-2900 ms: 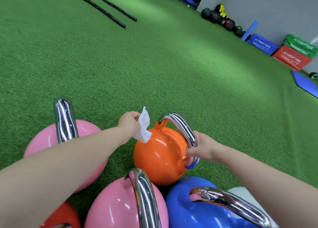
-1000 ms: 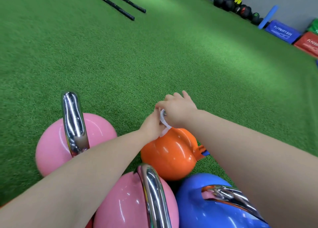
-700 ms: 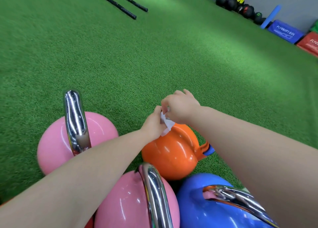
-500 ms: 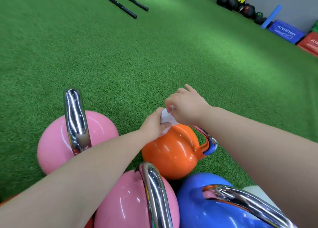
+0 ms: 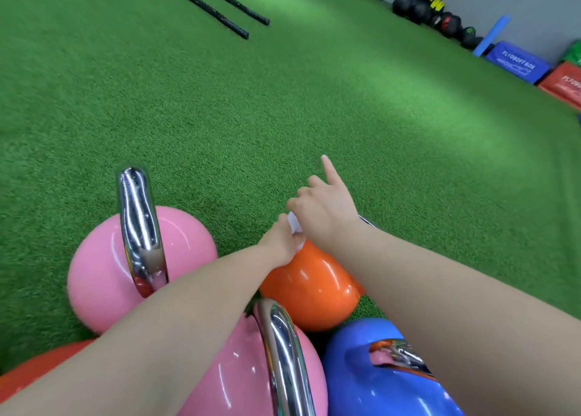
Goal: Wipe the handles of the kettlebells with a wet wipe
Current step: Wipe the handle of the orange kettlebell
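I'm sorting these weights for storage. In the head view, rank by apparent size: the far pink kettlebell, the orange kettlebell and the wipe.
1. Far pink kettlebell, largest, though it sits nearer the camera.
2. Orange kettlebell, partly hidden by both arms.
3. Wipe, smallest; only a sliver shows between the hands.

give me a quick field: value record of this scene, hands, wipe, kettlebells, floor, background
left hand: left hand holds the wet wipe over the orange kettlebell
right hand: right hand also pinches the wipe, one finger pointing outward
handle being wiped: mostly hidden under the hands
other kettlebells: far pink kettlebell, near pink kettlebell, blue kettlebell, all with chrome handles
floor: green turf
background: battle ropes, medicine balls, plyo boxes
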Demonstrator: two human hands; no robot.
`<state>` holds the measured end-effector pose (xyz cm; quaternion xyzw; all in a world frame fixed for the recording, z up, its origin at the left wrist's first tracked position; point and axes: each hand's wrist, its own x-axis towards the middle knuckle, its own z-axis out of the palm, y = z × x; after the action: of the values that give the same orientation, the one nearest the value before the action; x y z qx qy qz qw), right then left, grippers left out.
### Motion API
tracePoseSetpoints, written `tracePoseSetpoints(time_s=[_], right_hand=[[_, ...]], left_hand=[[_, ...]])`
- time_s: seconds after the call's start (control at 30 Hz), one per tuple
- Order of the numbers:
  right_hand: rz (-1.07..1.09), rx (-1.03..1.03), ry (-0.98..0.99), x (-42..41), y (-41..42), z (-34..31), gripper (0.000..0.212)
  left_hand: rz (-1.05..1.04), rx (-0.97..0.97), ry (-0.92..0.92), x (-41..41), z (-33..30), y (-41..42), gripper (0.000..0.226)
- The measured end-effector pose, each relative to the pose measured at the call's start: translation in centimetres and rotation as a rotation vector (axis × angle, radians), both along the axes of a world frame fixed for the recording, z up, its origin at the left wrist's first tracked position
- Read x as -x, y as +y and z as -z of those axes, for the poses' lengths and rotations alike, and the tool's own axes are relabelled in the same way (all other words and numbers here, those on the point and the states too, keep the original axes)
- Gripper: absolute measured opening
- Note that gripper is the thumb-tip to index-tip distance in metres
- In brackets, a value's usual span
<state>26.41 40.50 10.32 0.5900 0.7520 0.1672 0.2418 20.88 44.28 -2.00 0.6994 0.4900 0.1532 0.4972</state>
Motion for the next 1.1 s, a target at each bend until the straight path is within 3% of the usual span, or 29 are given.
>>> tracePoseSetpoints(time_s=[0.1, 0.23, 0.4, 0.57, 0.8, 0.93, 1.03, 1.1], right_hand=[[0.060, -0.093, 0.106, -1.3, -0.5, -0.4, 0.024], [0.185, -0.228, 0.303, -4.0, -2.5, -0.7, 0.026], [0.356, -0.284, 0.688, -7.5, -6.4, -0.5, 0.024], [0.531, -0.249, 1.075, -10.6, -9.0, -1.2, 0.020], [0.661, 0.018, 1.195, -13.5, -7.7, -0.4, 0.024], [0.635, -0.068, 1.245, -13.7, -8.5, 1.3, 0.027], [0.556, -0.090, 1.242, -13.3, -9.3, 1.7, 0.024], [0.505, -0.075, 1.209, -13.3, -9.4, 1.7, 0.023]], left_hand=[[0.001, -0.106, 0.004, 0.2, -0.8, 0.0, 0.018], [0.086, -0.466, 0.075, 0.7, -3.9, -0.4, 0.019], [0.374, -0.922, 0.412, -0.1, -7.2, -0.9, 0.041], [0.576, -1.206, 0.606, -2.4, -9.6, -3.4, 0.040], [0.805, -1.262, 0.819, -6.2, -10.8, -6.7, 0.039], [0.630, -1.320, 0.730, -5.2, -9.7, -7.1, 0.046], [0.462, -1.262, 0.718, -3.9, -8.4, -8.0, 0.059], [0.296, -1.103, 0.590, -3.6, -8.8, -9.2, 0.067]])
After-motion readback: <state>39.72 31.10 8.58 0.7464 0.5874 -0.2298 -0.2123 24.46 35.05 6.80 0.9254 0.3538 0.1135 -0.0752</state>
